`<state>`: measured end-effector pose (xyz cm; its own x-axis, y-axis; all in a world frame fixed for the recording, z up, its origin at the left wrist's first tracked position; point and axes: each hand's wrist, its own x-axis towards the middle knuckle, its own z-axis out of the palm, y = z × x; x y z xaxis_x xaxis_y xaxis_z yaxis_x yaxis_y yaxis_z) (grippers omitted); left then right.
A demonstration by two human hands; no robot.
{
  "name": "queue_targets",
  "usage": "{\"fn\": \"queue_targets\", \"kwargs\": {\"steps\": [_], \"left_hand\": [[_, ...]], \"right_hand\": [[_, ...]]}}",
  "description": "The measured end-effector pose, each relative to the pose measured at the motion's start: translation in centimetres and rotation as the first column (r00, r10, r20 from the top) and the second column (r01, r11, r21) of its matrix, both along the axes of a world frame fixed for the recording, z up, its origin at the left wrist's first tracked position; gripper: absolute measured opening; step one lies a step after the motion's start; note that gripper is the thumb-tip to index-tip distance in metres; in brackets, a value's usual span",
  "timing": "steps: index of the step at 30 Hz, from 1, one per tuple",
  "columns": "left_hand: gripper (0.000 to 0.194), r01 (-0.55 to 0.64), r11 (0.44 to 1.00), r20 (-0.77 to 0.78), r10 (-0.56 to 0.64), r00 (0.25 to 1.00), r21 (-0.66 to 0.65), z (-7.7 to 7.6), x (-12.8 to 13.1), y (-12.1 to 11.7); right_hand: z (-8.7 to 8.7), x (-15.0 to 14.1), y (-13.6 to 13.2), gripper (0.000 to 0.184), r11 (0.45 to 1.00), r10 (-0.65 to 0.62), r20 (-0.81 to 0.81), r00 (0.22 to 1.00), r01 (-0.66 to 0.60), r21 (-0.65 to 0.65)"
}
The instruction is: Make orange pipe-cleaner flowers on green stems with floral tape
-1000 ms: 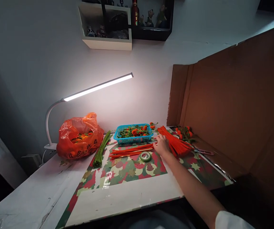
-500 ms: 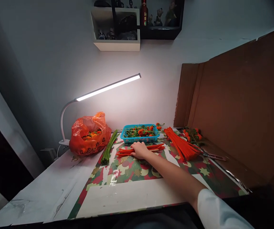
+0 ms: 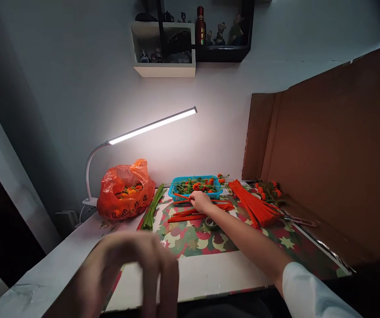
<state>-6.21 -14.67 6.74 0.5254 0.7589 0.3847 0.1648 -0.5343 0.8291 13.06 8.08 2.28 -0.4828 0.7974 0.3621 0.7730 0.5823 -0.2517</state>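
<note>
My right hand (image 3: pixel 200 201) is closed, pinching the end of a red pipe cleaner (image 3: pixel 181 196) just in front of the blue basket (image 3: pixel 173 197). Below that hand, more red pipe cleaners (image 3: pixel 186 216) lie loosely on the patterned sheet. Close to the camera, my left hand (image 3: pixel 140 256) is raised and blurred, its fingers bent downward with gaps between them and nothing visible in them. A roll of green tape (image 3: pixel 210 222) sits by my right wrist. To the left lies a bundle of green stems (image 3: pixel 152 210).
Orange flowers (image 3: pixel 195 187) with green stems fill the basket. A red plastic bag (image 3: pixel 110 205) stands under the lit lamp (image 3: pixel 153 126). At right are a big red pipe-cleaner bundle (image 3: pixel 254 205), scissors (image 3: pixel 302 221), more flowers (image 3: pixel 267 190) and a tall cardboard panel (image 3: pixel 329 145).
My right hand has lifted slightly away from the loose pile with a red pipe cleaner, uncovering the tape roll. My left hand has come into view at the lower left.
</note>
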Motion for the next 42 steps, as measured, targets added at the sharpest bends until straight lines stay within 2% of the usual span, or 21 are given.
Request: {"fn": "queue_targets", "kwargs": {"steps": [2, 3, 4, 6, 8, 10, 12, 13, 16, 19, 21, 23, 25, 27, 29, 31, 32, 36, 40, 41, 42], "left_hand": [[0.045, 0.216, 0.964, 0.018, -0.216, 0.976, -0.157, 2.7, 1.5, 4.9], [0.045, 0.207, 0.956, 0.038, -0.203, 0.978, -0.208, 3.3, 2.3, 7.2], [0.041, 0.144, 0.955, 0.021, -0.144, 0.989, -0.259, 3.3, 2.9, 9.3], [0.035, -0.012, 0.938, -0.077, -0.015, 0.997, -0.345, 1.6, 3.8, 12.5], [0.035, -0.144, 0.901, -0.167, 0.082, 0.983, -0.41, -1.6, 4.1, 14.6], [0.037, -0.229, 0.879, -0.146, 0.184, 0.972, -0.419, -4.9, 4.1, 15.8], [0.037, -0.333, 0.889, -0.103, 0.317, 0.943, -0.314, -7.5, 4.0, 16.4], [0.035, -0.384, 0.9, -0.091, 0.373, 0.923, -0.207, -8.3, 3.9, 16.6], [0.034, -0.386, 0.922, -0.131, 0.387, 0.913, 0.04, -9.2, 4.0, 16.4], [0.048, -0.359, 0.916, -0.133, 0.384, 0.914, 0.182, -8.5, 4.8, 15.4], [0.055, -0.366, 0.912, -0.013, 0.375, 0.927, 0.187, -7.8, 5.7, 14.7], [0.047, -0.379, 0.915, 0.116, 0.365, 0.924, 0.141, -7.3, 6.5, 14.2], [0.045, -0.429, 0.898, 0.218, 0.402, 0.889, 0.094, -7.1, 7.0, 14.1], [0.042, -0.444, 0.896, 0.279, 0.431, 0.858, -0.017, -7.2, 7.0, 14.4], [0.038, -0.411, 0.898, 0.329, 0.44, 0.836, -0.157, -7.5, 6.7, 14.9], [0.036, -0.371, 0.888, 0.4, 0.454, 0.796, -0.271, -7.7, 6.3, 15.3], [0.036, -0.351, 0.881, 0.437, 0.465, 0.77, -0.318, -7.7, 6.1, 15.5], [0.037, -0.256, 0.854, 0.551, 0.494, 0.673, -0.453, -7.3, 5.9, 15.7], [0.027, -0.163, 0.797, 0.614, 0.561, 0.555, -0.581, -6.3, 5.3, 16.0], [0.024, -0.132, 0.769, 0.603, 0.583, 0.545, -0.625, -6.1, 5.1, 16.1], [0.022, -0.098, 0.739, 0.58, 0.597, 0.555, -0.667, -6.0, 4.9, 16.1]], "right_hand": [[0.3, 0.3, 0.0, 0.024, 1.0, -0.001, -0.046, 0.999, 0.001, -0.009], [0.4, 0.4, 0.0, 0.025, 1.0, 0.005, -0.086, 0.996, -0.006, -0.016], [0.7, 0.6, -0.1, 0.026, 1.0, 0.017, -0.135, 0.991, -0.02, -0.022], [1.3, 1.0, -0.2, 0.027, 0.998, 0.056, -0.245, 0.968, -0.063, -0.02], [2.5, 1.5, -0.5, 0.029, 0.994, 0.106, -0.315, 0.943, -0.105, 0.02], [4.1, 2.1, -1.0, 0.03, 0.983, 0.175, -0.369, 0.913, -0.139, 0.123], [5.8, 2.7, -1.8, 0.032, 0.956, 0.258, -0.348, 0.901, -0.185, 0.23], [6.6, 3.0, -2.3, 0.032, 0.937, 0.297, -0.323, 0.899, -0.209, 0.28], [7.8, 3.7, -4.4, 0.033, 0.891, 0.331, -0.222, 0.917, -0.227, 0.392], [6.3, 3.8, -6.8, 0.033, 0.89, 0.274, -0.178, 0.945, -0.179, 0.419], [4.1, 3.6, -8.0, 0.032, 0.925, 0.199, -0.163, 0.967, -0.13, 0.357], [1.8, 3.2, -8.7, 0.031, 0.976, 0.073, -0.197, 0.978, -0.029, 0.215], [0.0, 2.9, -8.8, 0.03, 0.996, -0.024, -0.229, 0.973, 0.043, 0.081], [-1.0, 2.7, -8.5, 0.031, 1.0, -0.018, -0.262, 0.965, 0.015, -0.012], [-1.3, 2.6, -8.1, 0.035, 0.989, 0.046, -0.351, 0.935, -0.093, -0.117], [-1.3, 2.5, -7.9, 0.038, 0.934, 0.088, -0.478, 0.874, -0.239, -0.266], [-1.2, 2.4, -7.8, 0.038, 0.884, 0.08, -0.54, 0.838, -0.309, -0.349], [-0.6, 2.6, -7.9, 0.03, 0.634, -0.051, -0.671, 0.739, -0.495, -0.594], [0.3, 3.7, -8.4, 0.032, 0.392, -0.055, -0.745, 0.664, -0.672, -0.628], [0.4, 3.9, -8.4, 0.034, 0.344, -0.053, -0.763, 0.645, -0.705, -0.62], [0.5, 4.0, -8.5, 0.036, 0.324, -0.066, -0.779, 0.623, -0.725, -0.608]]}}
